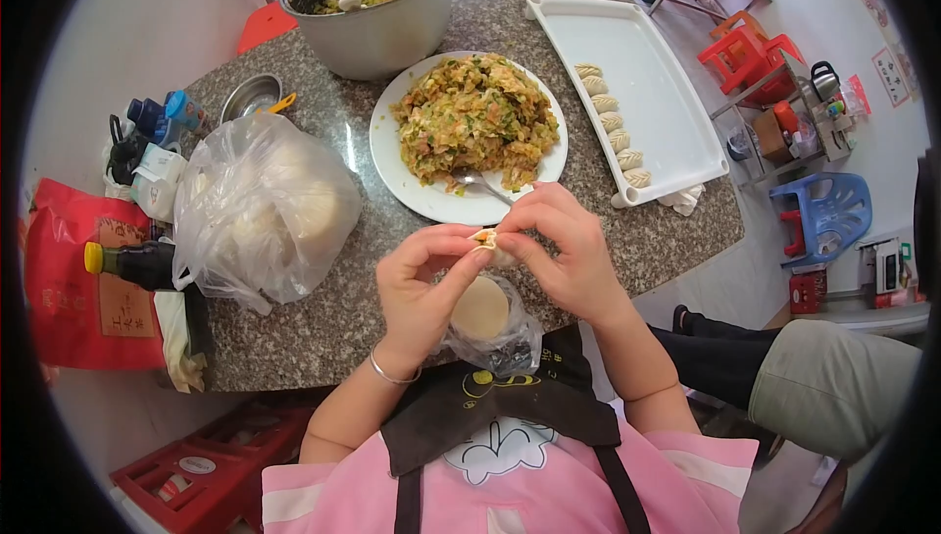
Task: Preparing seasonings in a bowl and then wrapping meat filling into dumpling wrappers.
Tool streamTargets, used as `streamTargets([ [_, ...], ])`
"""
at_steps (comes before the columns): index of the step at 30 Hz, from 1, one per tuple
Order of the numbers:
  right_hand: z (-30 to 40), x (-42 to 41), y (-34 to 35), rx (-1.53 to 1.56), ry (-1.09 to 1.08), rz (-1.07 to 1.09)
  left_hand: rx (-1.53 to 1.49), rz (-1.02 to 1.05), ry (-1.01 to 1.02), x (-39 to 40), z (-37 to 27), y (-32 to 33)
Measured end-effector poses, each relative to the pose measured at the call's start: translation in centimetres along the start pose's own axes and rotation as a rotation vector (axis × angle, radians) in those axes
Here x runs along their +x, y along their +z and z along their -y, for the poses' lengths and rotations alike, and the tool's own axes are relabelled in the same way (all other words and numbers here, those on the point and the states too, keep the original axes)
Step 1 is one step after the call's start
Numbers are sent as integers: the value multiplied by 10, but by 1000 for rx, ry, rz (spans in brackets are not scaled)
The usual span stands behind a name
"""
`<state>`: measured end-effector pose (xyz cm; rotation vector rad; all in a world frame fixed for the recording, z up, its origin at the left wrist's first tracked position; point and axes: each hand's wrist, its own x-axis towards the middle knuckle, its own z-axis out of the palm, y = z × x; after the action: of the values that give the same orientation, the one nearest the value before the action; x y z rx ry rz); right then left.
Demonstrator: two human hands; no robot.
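A partly folded dumpling (503, 256) is pinched between my two hands, with a bit of filling showing at its gap. My left hand (423, 280) grips its left edge by thumb and fingertips. On the other edge, my right hand (566, 251) pinches the dough. Below them lies a stack of round dough wrappers (480, 307) in a clear plastic bag (507, 346). Just beyond my hands stands a white plate (393, 173) heaped with chopped filling (478, 118), a metal spoon (478, 181) stuck in it. Several pleated dumplings (610, 121) line the left side of a white tray (676, 107).
A large metal pot (375, 37) of filling stands at the back. Leftward are a plastic bag of dough-coloured contents (268, 210), a metal bowl (252, 96), a yellow-capped bottle (136, 263) and a red bag (66, 276). A person's leg (831, 379) is at the right.
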<state>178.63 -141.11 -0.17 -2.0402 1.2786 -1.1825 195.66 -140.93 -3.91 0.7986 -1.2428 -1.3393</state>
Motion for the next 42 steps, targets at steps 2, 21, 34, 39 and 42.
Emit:
streamTargets([
  [2, 1, 1, -1, -24, -33, 22, -30, -32, -76, 1, -2, 0],
  [21, 5, 0, 5, -9, 23, -14, -90, -66, -75, 2, 0, 2],
  [34, -4, -3, 2, 13, -2, 58, 202, -28, 49, 2, -3, 1],
  [39, 4, -8, 1, 10, -54, 4, 60, 55, 95, -3, 18, -3],
  [42, -3, -10, 5, 24, -30, -72, -7, 57, -42, 0, 7, 9],
])
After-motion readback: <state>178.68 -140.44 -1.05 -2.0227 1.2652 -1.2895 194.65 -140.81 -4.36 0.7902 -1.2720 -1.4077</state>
